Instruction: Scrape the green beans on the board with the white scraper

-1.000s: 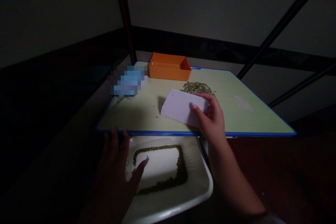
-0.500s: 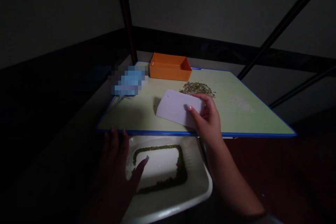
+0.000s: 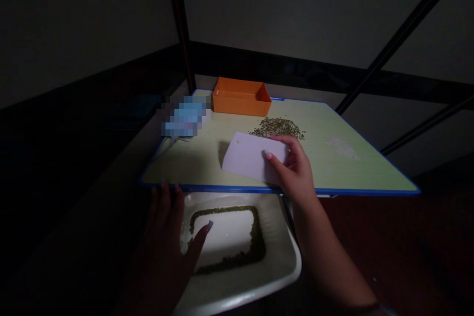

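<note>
Our right hand (image 3: 294, 170) is clenched on a white plastic scraper (image 3: 246, 158), thumb on its top face and fingers curled behind its right end. The scraper lies low across a pale green board (image 3: 177, 168) with a blue rim, just in front of a loose pile of mung beans (image 3: 277, 128); we cannot tell whether its left end touches the board. Our left hand (image 3: 163, 242) is open and grasping nothing, its fingers spread at the board's near edge and its thumb (image 3: 200, 242) reaching over a white tray (image 3: 285, 276) below. In that tray, a rectangular band of mung beans (image 3: 255, 247) rings a bare centre. Beyond stand 1 orange box (image 3: 240, 98), a blurred blue object (image 3: 187, 117) and a faint white patch (image 3: 342, 147).
</note>
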`<state>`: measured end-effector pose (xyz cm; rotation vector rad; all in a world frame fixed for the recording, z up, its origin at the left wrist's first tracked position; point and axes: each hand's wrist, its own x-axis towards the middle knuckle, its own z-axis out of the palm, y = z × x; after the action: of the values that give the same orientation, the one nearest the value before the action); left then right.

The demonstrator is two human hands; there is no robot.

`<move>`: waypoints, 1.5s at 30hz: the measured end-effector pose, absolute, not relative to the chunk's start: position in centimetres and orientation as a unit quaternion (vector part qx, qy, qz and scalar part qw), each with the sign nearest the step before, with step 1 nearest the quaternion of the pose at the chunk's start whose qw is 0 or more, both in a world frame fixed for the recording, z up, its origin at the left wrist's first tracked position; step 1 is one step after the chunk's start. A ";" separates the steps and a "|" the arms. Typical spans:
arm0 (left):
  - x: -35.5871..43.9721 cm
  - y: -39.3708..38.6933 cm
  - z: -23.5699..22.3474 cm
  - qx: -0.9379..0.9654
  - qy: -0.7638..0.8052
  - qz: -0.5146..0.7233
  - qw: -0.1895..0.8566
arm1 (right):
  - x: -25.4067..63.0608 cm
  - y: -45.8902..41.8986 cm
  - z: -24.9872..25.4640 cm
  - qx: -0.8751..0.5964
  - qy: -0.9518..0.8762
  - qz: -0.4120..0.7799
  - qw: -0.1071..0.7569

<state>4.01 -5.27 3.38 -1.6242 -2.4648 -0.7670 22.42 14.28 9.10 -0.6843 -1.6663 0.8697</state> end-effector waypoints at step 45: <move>4.0 -5.3 2.8 -0.540 -0.794 -0.264 0.095 | 22.1 14.5 9.1 -0.329 -0.678 0.359 0.551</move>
<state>3.99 -5.28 2.77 -1.5997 -2.3522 -0.7835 22.08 14.47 9.11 -0.7774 -1.6040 0.8502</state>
